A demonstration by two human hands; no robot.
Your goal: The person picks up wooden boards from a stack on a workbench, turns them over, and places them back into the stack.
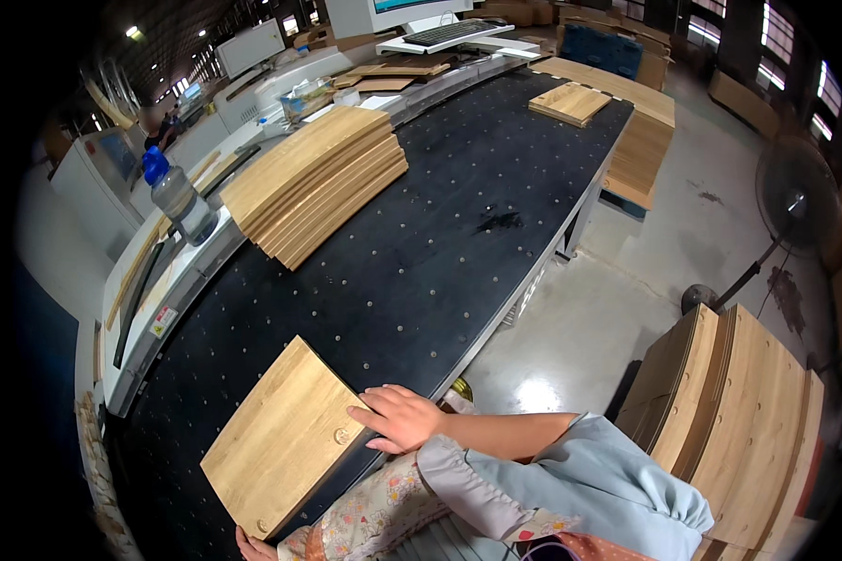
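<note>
A light wood-grain panel (285, 435) with two round holes along its near long edge lies at an angle on the black table, close to me. My right hand (402, 418) holds the panel's right end, with some fingertips on its top face and others lower at the edge. At the panel's near left corner, my left hand (255, 546) grips the edge; the lower picture edge cuts part of it off. A floral sleeve (374, 505) covers my left forearm, while my right forearm is bare below a light blue sleeve.
The black table (440, 234) is dotted with small studs. A stack of panels (318, 178) stands at its far left, a smaller pile (571, 103) at its far end. Beside the table are a water bottle (182, 198), a keyboard (458, 33), a floor fan (797, 201) and stacked boards (748, 411).
</note>
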